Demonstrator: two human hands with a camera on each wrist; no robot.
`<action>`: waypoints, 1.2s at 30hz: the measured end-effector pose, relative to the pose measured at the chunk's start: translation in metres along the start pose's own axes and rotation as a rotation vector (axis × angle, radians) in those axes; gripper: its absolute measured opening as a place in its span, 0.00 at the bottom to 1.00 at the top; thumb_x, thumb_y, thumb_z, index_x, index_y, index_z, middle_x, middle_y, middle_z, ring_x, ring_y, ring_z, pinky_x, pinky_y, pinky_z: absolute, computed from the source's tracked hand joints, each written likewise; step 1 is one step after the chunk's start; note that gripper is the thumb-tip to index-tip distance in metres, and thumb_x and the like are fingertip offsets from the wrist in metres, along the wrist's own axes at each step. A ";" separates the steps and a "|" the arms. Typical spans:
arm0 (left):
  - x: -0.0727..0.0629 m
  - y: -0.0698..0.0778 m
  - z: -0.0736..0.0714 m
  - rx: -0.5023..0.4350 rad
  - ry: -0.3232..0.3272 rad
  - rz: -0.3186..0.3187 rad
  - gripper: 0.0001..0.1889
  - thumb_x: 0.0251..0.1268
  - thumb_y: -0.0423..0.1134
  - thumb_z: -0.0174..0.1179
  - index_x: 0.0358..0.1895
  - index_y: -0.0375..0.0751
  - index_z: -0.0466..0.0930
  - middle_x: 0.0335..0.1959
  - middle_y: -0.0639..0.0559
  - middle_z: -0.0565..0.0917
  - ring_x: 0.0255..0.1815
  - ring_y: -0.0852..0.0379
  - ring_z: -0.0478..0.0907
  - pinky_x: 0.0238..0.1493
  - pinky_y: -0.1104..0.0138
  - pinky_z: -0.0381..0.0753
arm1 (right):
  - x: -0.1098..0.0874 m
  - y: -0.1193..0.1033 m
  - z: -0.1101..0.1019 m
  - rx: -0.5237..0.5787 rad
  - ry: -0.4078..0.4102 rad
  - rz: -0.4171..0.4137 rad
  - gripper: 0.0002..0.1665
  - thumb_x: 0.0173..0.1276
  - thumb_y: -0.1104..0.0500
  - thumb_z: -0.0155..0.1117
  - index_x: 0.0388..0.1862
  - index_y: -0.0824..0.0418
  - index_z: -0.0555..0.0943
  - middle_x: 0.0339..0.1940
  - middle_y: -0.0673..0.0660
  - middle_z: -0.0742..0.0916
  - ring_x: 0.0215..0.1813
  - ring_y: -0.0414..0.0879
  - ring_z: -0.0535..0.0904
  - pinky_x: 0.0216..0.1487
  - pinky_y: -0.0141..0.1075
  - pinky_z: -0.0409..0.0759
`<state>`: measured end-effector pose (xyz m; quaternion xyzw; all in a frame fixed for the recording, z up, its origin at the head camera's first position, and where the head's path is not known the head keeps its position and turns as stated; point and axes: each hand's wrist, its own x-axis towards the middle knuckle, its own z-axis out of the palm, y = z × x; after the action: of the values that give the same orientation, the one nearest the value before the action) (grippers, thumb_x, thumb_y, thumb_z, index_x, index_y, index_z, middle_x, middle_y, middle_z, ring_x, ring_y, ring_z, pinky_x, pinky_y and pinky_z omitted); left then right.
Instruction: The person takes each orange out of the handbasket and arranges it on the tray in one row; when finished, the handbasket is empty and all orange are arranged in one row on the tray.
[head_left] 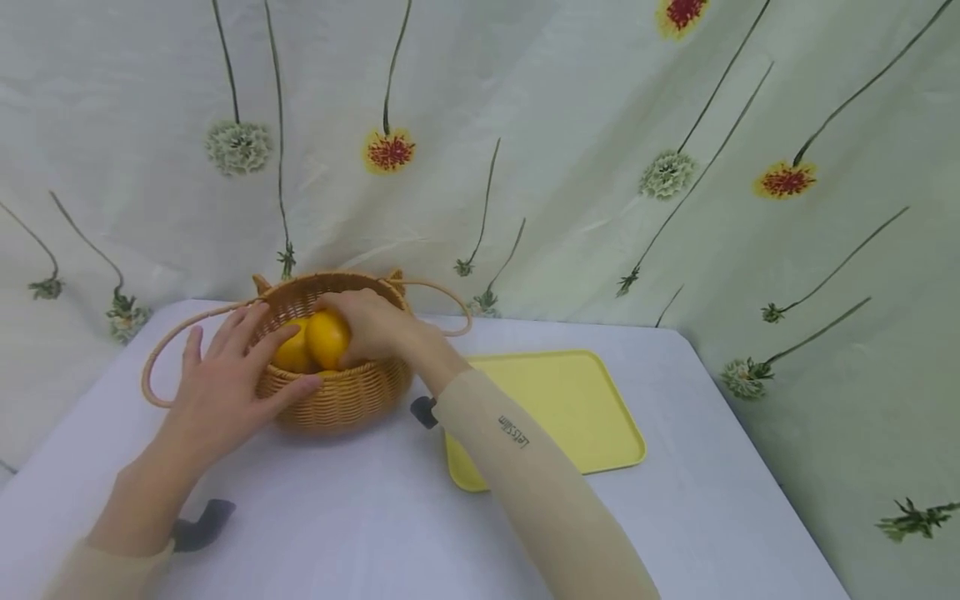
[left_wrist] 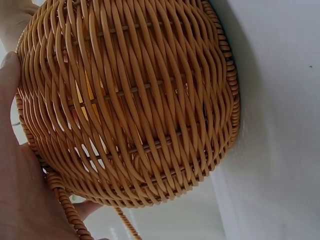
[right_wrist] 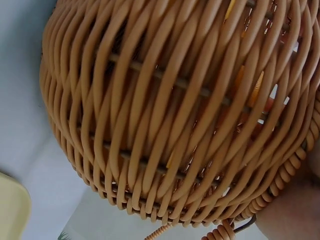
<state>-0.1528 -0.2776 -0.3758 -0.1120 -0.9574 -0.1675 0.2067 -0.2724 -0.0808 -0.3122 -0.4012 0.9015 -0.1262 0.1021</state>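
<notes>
A brown wicker basket [head_left: 341, 400] with two looped handles stands on the table, and its weave fills much of both wrist views. Inside it, my right hand [head_left: 367, 321] reaches over the rim and grips an orange [head_left: 327, 339]. A second orange [head_left: 294, 350] lies just left of that one. Spread fingers of my left hand [head_left: 228, 387] rest at the basket's left and front rim, with the thumb stretched along the front edge. In the left wrist view, part of that hand [left_wrist: 22, 185] lies against the rim. The basket's lower contents are mostly hidden by the weave.
A yellow rectangular tray [head_left: 562, 408] lies right of the basket, partly under my right forearm. One basket handle [head_left: 153, 367] loops out to the left, the other to the right. Behind the white table [head_left: 337, 517] hangs a flower-printed cloth [head_left: 555, 167].
</notes>
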 end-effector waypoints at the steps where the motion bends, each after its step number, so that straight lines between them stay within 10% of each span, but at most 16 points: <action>1: 0.000 0.000 0.000 -0.002 0.000 -0.001 0.44 0.65 0.69 0.64 0.76 0.44 0.71 0.85 0.33 0.55 0.86 0.31 0.47 0.79 0.28 0.24 | 0.000 0.000 0.000 0.003 0.001 -0.003 0.49 0.62 0.55 0.82 0.80 0.47 0.68 0.74 0.43 0.77 0.71 0.40 0.72 0.72 0.32 0.71; 14: 0.001 0.003 0.004 0.003 -0.005 -0.006 0.44 0.66 0.70 0.64 0.75 0.42 0.72 0.84 0.32 0.57 0.85 0.29 0.49 0.78 0.27 0.26 | 0.000 0.005 0.003 0.011 0.010 -0.020 0.48 0.60 0.53 0.83 0.75 0.48 0.67 0.68 0.45 0.79 0.63 0.39 0.74 0.65 0.29 0.74; 36: 0.001 0.005 0.000 0.005 0.003 -0.014 0.44 0.66 0.70 0.64 0.74 0.40 0.72 0.83 0.31 0.59 0.85 0.30 0.49 0.80 0.29 0.26 | -0.034 0.015 -0.030 0.165 0.263 -0.070 0.51 0.55 0.56 0.82 0.75 0.51 0.66 0.68 0.48 0.78 0.61 0.41 0.76 0.59 0.30 0.79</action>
<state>-0.1519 -0.2727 -0.3739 -0.1043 -0.9583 -0.1666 0.2074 -0.2691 -0.0410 -0.2856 -0.4024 0.8792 -0.2549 0.0112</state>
